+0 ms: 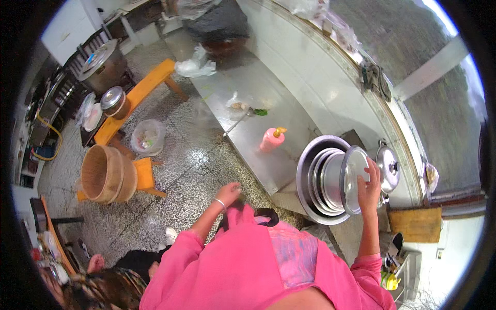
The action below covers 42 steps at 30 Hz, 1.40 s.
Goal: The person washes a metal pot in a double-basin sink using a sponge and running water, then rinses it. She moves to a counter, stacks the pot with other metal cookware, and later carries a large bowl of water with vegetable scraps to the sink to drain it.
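Note:
My right hand [369, 188] touches the rim and face of a round glass lid [354, 180], its fingers spread over the edge. The lid stands tilted against a stack of steel pots [332, 181] inside a large metal basin [304, 170]. Whether the fingers grip the lid cannot be told. My left hand [229, 193], with a white bracelet at the wrist, hangs in front of my pink top, its fingers curled; nothing shows in it. A pink pump bottle [271, 140] is on the steel counter [252, 143], beyond the basin. A ladle [238, 123] lies near some green leaves [260, 112].
A wooden bucket [110, 174] rests on a small orange stool [145, 176] at left, near a lined waste bin [148, 137] and an orange bench [135, 100]. Another person [104, 286] is at lower left. A lidded steel pot [388, 166] stands by the window wall.

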Tool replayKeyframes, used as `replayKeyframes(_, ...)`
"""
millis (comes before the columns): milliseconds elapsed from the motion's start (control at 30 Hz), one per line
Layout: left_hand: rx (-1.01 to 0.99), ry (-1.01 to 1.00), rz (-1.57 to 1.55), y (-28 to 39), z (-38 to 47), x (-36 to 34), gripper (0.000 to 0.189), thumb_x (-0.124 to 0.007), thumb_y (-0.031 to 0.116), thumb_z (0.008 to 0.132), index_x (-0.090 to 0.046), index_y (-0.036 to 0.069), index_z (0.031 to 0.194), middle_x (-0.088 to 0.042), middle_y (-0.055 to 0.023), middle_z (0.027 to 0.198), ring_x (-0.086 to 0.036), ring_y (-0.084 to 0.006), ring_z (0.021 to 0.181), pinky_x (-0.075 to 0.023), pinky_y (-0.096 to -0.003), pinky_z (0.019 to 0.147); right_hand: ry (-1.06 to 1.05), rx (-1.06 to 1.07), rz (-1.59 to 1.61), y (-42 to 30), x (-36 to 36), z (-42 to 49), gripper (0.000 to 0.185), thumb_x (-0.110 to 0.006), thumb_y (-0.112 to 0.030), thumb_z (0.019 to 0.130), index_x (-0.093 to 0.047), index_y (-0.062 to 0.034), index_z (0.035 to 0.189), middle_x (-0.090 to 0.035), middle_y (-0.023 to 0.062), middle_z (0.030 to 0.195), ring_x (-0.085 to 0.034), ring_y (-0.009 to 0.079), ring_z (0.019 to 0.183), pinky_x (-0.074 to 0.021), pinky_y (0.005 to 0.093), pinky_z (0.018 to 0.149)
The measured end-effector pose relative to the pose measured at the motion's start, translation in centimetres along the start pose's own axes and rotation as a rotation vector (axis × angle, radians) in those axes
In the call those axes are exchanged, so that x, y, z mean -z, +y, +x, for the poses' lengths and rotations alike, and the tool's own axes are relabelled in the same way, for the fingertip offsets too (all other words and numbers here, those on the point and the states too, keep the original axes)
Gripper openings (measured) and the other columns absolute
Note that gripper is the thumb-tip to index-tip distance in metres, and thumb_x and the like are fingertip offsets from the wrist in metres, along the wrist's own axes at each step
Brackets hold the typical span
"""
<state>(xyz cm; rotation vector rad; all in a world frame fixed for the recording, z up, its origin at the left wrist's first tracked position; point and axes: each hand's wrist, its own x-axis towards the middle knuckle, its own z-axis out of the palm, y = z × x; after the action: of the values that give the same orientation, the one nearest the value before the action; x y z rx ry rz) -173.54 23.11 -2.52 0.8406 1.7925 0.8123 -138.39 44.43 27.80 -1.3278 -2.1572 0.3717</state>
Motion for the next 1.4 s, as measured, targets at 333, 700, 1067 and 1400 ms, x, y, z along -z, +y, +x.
replayKeyframes(333,0.096,0.51,-0.191,-4.7,-10.9,-2.4,0.043,-0.063,0.026,0.087,-0.055,0.007,0.125,-0.065,-0.0052,0.08,-0.061,-0.0126,0.063,-0.0488,-0.029,0.058,-0.398,0.317,0.251,-3.1,-4.3,1.2,0.053,-0.056,0.004,0.079,-0.052,-0.0106,0.13,-0.052,0.0093,0.129,-0.056,0.0198,0.104,-0.0469,0.0268,0.069)
replayKeyframes(700,0.504,0.942,-0.263,-13.4,-32.1,-15.4,0.042,-0.061,0.028,0.085,-0.059,0.002,0.118,-0.067,-0.0128,0.08,-0.063,-0.0166,0.064,-0.0505,-0.0318,0.063,-1.098,0.648,0.369,-7.0,-10.2,-7.1,0.046,-0.059,-0.002,0.081,-0.054,-0.0061,0.127,-0.058,0.0118,0.115,-0.058,0.0201,0.093,-0.0496,0.0307,0.074)
replayKeyframes(1067,0.392,1.062,-0.543,-13.0,-40.2,-16.8,0.044,-0.057,0.034,0.086,-0.058,0.005,0.12,-0.062,-0.02,0.113,-0.059,-0.0344,0.105,-0.0455,-0.0399,0.092,-1.408,0.778,0.217,-11.7,-13.6,-17.8,0.039,-0.06,-0.002,0.083,-0.059,-0.0055,0.122,-0.063,0.0126,0.111,-0.063,0.0179,0.089,-0.0513,0.0282,0.068)
replayKeyframes(1400,0.542,1.321,-0.565,-19.1,-57.1,-17.6,0.042,-0.061,0.034,0.086,-0.057,0.012,0.121,-0.067,-0.0097,0.091,-0.064,-0.0255,0.082,-0.0497,-0.0345,0.074,-1.745,0.962,0.175,-25.0,-15.5,-36.0,0.038,-0.059,-0.006,0.087,-0.057,-0.0058,0.125,-0.067,0.0103,0.106,-0.063,0.016,0.085,-0.0508,0.0289,0.07)
